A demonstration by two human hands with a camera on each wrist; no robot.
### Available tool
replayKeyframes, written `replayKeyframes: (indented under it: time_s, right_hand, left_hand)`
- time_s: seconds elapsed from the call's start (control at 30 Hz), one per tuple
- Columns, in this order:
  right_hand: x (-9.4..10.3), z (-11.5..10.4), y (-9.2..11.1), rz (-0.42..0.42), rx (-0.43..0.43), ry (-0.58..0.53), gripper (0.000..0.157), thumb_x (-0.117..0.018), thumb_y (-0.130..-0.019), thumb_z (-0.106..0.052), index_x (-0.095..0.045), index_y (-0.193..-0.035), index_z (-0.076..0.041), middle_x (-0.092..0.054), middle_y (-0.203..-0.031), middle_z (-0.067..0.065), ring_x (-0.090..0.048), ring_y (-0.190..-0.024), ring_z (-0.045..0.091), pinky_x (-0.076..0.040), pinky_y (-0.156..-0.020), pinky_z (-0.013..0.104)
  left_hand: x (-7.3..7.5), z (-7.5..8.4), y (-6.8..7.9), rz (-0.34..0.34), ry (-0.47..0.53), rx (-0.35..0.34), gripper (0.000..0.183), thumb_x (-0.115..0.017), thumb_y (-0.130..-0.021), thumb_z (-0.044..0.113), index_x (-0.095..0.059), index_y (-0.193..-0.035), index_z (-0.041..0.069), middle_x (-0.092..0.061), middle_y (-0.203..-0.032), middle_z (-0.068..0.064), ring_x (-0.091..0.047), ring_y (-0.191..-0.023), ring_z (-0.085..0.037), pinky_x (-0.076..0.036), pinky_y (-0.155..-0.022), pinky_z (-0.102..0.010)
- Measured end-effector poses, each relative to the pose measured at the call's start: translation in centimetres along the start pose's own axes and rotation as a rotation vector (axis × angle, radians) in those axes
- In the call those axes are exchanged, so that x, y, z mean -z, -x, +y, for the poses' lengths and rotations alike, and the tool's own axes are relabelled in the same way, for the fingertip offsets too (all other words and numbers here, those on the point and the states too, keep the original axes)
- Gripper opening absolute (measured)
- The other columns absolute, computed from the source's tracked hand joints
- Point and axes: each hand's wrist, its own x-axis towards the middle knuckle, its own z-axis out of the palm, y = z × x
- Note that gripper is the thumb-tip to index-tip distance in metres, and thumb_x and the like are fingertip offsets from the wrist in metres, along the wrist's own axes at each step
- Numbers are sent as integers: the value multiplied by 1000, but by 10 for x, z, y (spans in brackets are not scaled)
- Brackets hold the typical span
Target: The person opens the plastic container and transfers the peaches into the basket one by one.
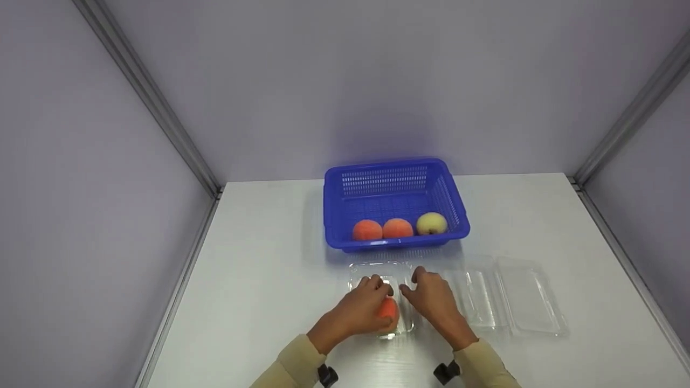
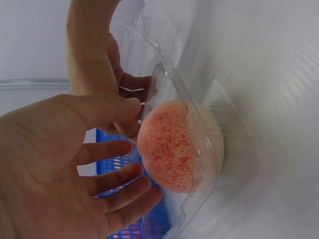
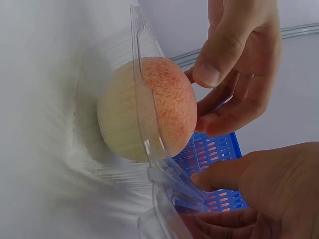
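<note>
A red-and-cream peach (image 1: 389,313) sits in a clear plastic container (image 1: 408,318) near the front of the table. My left hand (image 1: 360,307) hovers over its left side. In the left wrist view those fingers are spread and nearly straight, close beside the peach (image 2: 167,149). My right hand (image 1: 434,299) is at the container's right side, thumb and forefinger apart. Its thumb and fingertips are right at the plastic rim (image 3: 149,144) in the right wrist view, with clear plastic partly covering the lower fingers.
Behind the hands stands a blue basket (image 1: 396,243) with two red peaches (image 1: 398,228) and a pale yellow fruit (image 1: 431,222) along its front wall. To the right lies another clear container (image 1: 531,296), opened flat. Light panels (image 1: 377,81) enclose the white table (image 1: 259,280).
</note>
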Motion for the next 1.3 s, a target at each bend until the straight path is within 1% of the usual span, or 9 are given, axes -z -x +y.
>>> replayKeyframes:
  time_s: [0.2,0.4,0.53,0.67,0.83,0.93,1.03,1.17,1.3]
  right_hand:
    - [1,-5,-1,18,14,3,26,-84,-85,-17,-66,-91,1,-64,-77,12,-62,-65,29,-52,-59,47]
    - [0,-6,-1,43,30,8,25,-84,-83,-14,-65,-90,1,-63,-76,11,-63,-64,31,-53,-59,48]
    - [0,-6,-2,50,39,7,26,-85,-82,-14,-64,-88,0,-63,-75,12,-63,-64,32,-53,-59,49]
    - [-1,-4,-2,40,34,4,27,-85,-82,-15,-65,-89,0,-63,-74,11,-62,-64,29,-52,-58,47]
    - [0,-3,-3,17,24,-2,27,-85,-83,-16,-66,-90,2,-64,-75,11,-61,-64,27,-52,-58,45]
    - [0,-3,-3,4,13,-3,28,-85,-84,-16,-66,-91,2,-64,-75,11,-61,-64,26,-52,-58,44]
    - [1,-3,-3,-6,-2,-1,28,-85,-84,-17,-66,-90,2,-65,-76,12,-61,-64,26,-52,-59,43]
    - [1,-3,-3,-11,-11,0,28,-85,-84,-18,-65,-90,1,-65,-76,12,-61,-64,26,-52,-59,44]
    - [1,-3,-3,-4,-8,-2,28,-85,-83,-17,-65,-89,1,-65,-75,12,-62,-64,27,-53,-59,46]
  left_hand:
    - [-4,1,-1,-18,-62,-5,43,-82,-84,34,-69,-119,12,-62,-116,-5,-57,-104,-20,-57,-82,-29]
    - [-10,2,-3,-43,-77,34,53,-81,-85,38,-67,-131,16,-61,-127,-7,-61,-112,-24,-60,-85,-34]
    - [-14,2,-2,-71,-43,62,60,-81,-86,37,-63,-138,15,-59,-133,-8,-62,-112,-25,-61,-83,-35]
    - [-17,1,-3,-102,21,85,65,-79,-87,35,-59,-146,16,-59,-135,-8,-62,-109,-25,-61,-80,-36]
    - [-22,-4,-8,-138,108,84,72,-80,-85,31,-56,-152,20,-59,-135,-7,-61,-106,-22,-58,-82,-31]
    - [-23,-5,-11,-153,137,85,74,-81,-82,29,-56,-152,19,-60,-133,-8,-59,-107,-20,-55,-85,-27]
    - [-24,-6,-14,-160,158,94,74,-81,-81,26,-57,-151,20,-60,-132,-8,-56,-108,-19,-53,-84,-27]
    - [-26,-7,-16,-148,166,97,68,-81,-80,27,-61,-145,20,-61,-130,-8,-54,-109,-19,-51,-82,-26]
    - [-29,-7,-16,-117,169,99,66,-86,-79,32,-62,-139,18,-61,-128,-7,-54,-112,-21,-51,-85,-27]
